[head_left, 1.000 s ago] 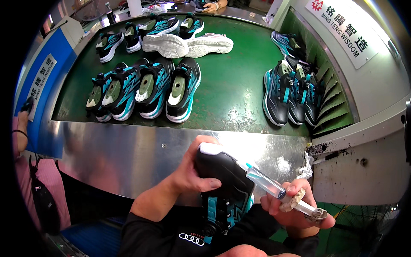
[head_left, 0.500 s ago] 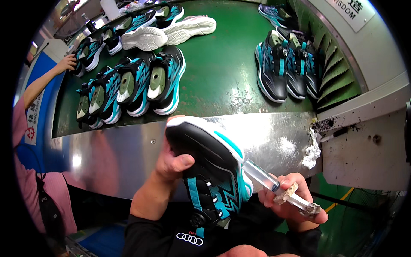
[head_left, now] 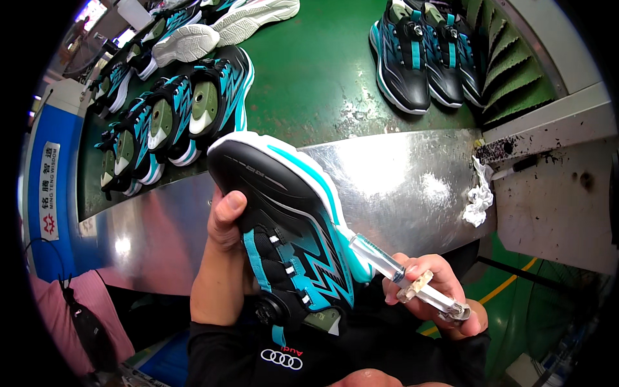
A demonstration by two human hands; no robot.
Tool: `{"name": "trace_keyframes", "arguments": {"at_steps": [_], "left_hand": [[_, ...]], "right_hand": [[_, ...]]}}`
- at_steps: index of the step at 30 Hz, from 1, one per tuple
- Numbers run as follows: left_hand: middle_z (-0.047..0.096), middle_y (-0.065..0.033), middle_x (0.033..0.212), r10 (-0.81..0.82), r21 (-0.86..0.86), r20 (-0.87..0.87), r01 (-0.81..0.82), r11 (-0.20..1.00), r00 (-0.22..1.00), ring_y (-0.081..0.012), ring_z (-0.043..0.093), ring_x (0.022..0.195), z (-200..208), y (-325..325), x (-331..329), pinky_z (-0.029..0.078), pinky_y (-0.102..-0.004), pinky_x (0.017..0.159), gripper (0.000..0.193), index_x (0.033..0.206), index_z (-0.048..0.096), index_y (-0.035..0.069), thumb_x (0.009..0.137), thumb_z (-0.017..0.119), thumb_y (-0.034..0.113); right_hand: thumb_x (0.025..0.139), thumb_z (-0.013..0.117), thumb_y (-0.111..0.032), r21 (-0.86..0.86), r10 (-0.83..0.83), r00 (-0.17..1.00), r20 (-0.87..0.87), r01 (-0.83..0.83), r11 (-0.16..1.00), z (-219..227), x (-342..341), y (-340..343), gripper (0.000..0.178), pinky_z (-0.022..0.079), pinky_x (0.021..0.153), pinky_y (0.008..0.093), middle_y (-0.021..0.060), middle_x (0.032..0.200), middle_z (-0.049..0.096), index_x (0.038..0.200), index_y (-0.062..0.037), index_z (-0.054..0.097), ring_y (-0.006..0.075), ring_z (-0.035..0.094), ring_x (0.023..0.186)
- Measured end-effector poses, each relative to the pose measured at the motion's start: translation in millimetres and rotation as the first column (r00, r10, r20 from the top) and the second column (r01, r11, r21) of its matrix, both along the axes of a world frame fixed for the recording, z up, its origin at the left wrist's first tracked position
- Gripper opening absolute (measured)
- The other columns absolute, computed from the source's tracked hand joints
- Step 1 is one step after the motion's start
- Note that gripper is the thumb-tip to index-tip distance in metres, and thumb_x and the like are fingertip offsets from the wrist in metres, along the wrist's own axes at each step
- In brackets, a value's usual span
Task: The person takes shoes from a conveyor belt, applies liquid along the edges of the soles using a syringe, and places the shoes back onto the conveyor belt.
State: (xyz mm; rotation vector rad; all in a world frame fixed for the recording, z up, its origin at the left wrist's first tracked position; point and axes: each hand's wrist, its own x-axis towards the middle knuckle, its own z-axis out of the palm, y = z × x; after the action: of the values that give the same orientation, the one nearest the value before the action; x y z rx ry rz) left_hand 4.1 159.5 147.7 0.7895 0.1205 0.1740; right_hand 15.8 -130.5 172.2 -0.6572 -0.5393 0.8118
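Note:
My left hand [head_left: 227, 218] is wrapped round the forefoot of a black and teal sports shoe [head_left: 277, 193], its thumb on the upper. The shoe is tilted, toe up and away to the left, with its white and teal sole edge turned to the right. A dial and a teal pull strap show on it nearest my body. In my right hand [head_left: 438, 284] is a clear syringe [head_left: 378, 257], gripped round the barrel and plunger. Its tip meets the sole's side edge toward the heel; whether anything comes out is too small to tell. Pale residue coats its finger flange.
Similar shoes [head_left: 206, 103] stand in rows on the green belt [head_left: 303, 84] at left, with white soles [head_left: 187, 44] behind. More shoes [head_left: 406, 71] stand at right beside green flaps. Crumpled tissue [head_left: 478, 197] lies on the metal ledge [head_left: 400, 213]. A co-worker's pink garment [head_left: 97, 300] shows at left.
The whole view has shifted, so the belt and its shoes sit higher and further left. The co-worker's reaching hand has gone from sight. My hands keep hold of the shoe and the syringe.

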Motion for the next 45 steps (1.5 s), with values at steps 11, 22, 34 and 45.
{"name": "trace_keyframes", "arguments": {"at_steps": [11,22,34,45], "left_hand": [[0.049,-0.0202,0.129,-0.139,-0.137,-0.027,0.134,0.981,0.990,-0.0330,0.052,0.115,-11,7,3,0.043,-0.0477,0.099,0.071,0.136,0.035,0.003,0.077,0.061,0.034],[0.061,-0.0179,0.112,-0.082,-0.252,-0.112,0.052,0.966,0.990,-0.0274,0.062,0.098,-17,17,0,0.052,-0.0396,0.086,0.054,0.121,0.050,-0.002,0.081,0.060,0.031],[0.061,-0.0141,0.114,-0.055,-0.230,-0.171,0.015,0.973,0.984,-0.0254,0.062,0.099,-27,22,3,0.051,-0.0390,0.086,0.050,0.122,0.051,0.002,0.085,0.056,0.035],[0.062,-0.0128,0.111,-0.068,-0.256,-0.179,0.021,0.967,0.982,-0.0239,0.062,0.097,-40,38,0,0.051,-0.0372,0.086,0.044,0.116,0.055,0.003,0.085,0.056,0.034]], "right_hand": [[0.065,0.073,-0.062,0.020,0.021,0.999,0.032,-0.021,1.000,-7,-21,-19,0.104,0.037,0.086,0.0296,0.0142,0.110,0.041,0.130,0.0087,0.032,0.0212,0.046,0.100],[0.065,0.069,-0.066,-0.054,-0.038,0.993,0.113,0.044,0.998,-10,-35,-33,0.100,0.035,0.078,0.0252,0.0149,0.104,0.050,0.126,0.0094,0.041,0.0194,0.046,0.092],[0.065,0.065,-0.070,-0.098,-0.107,0.981,0.159,0.124,0.987,-22,-46,-46,0.098,0.031,0.074,0.0278,0.0146,0.104,0.061,0.124,0.0059,0.046,0.0181,0.045,0.086],[0.064,0.065,-0.070,-0.102,-0.090,0.963,0.256,0.119,0.988,-32,-47,-53,0.096,0.029,0.073,0.0290,0.0134,0.107,0.061,0.123,0.0031,0.047,0.0182,0.050,0.084]]}}
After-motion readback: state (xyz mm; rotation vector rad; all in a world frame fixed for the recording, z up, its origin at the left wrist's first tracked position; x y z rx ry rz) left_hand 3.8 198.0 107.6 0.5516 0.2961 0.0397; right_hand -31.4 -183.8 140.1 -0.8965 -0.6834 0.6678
